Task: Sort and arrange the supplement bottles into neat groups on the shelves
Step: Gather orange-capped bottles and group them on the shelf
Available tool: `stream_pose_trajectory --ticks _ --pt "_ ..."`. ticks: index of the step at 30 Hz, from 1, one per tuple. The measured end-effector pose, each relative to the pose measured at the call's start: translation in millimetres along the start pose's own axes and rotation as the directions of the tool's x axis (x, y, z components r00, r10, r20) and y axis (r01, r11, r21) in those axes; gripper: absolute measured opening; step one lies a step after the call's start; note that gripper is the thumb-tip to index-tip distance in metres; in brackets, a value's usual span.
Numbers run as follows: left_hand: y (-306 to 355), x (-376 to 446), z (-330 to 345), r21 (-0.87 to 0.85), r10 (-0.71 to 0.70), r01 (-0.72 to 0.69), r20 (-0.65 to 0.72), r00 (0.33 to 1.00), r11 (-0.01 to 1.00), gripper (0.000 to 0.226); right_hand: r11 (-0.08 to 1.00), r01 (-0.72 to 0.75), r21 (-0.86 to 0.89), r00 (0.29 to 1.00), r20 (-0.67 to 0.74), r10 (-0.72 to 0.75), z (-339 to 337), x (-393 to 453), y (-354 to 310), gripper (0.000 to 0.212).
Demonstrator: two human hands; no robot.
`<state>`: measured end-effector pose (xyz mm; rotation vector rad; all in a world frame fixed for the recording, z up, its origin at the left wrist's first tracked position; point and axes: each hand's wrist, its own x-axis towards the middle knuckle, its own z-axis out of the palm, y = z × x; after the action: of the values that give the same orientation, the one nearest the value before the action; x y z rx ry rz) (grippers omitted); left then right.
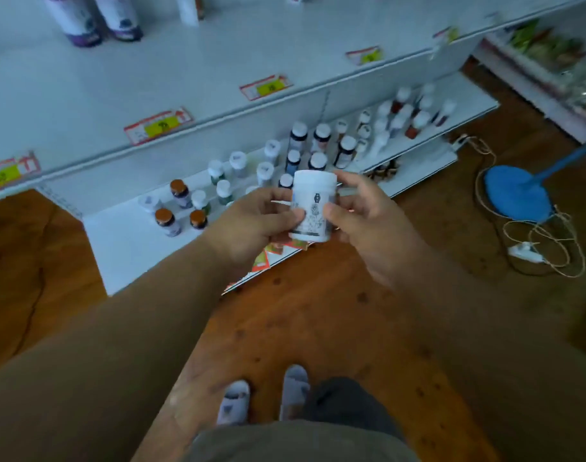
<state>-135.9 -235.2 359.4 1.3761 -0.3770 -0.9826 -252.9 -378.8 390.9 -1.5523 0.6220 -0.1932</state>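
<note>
Above shelves, bottle between both hands.

My lower shelf lies bare at its left end and front edge — room to reach in; toward its right end, crowded bottles block the way.

text: none legible | held bottle — dark printed emblem and lines on white label, too blurred to read | shelf-edge tags — red-bordered with yellow panels, dark marks unreadable | lower-shelf bottles — labels too small and blurred to make out
</note>
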Motion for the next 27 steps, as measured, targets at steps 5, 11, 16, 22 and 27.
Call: stream_pose_trajectory --ticks 5,11,16,22,27 --pt "52.1 59.1 86.3 0.026 0.064 -0.070 0.179 0.982 0.997 0.040 0.986 0.095 0.136 0.989 -0.130 -0.077 -96.8 2.4 -31.0 0.046" --pt "92.6 168.4 217.2 0.056 0.120 -0.137 0.242 0.963 0.989 0.037 0.979 0.151 0.135 0.975 -0.182 -0.125 -259.1 47.0 -62.6 0.042" --pt "129.1 251.9 321.8 0.034 0.152 -0.163 0.220 0.964 0.986 0.053 0.988 0.149 0.048 0.972 -0.189 -0.137 -392.7 94.4 -107.4 0.039" --pt "169.8 368.0 380.1 0.145 0.194 -0.219 0.170 0.966 0.965 0.036 0.985 0.173 0.025 0.969 -0.185 -0.166 -484.0 193.5 -134.9 0.038" --pt "192.7 488.6 428.9 0.231 0.142 -0.204 0.259 0.955 0.951 0.044 0.986 0.163 -0.034 0.933 -0.320 -0.165 -560.9 280.7 -133.4 0.039"
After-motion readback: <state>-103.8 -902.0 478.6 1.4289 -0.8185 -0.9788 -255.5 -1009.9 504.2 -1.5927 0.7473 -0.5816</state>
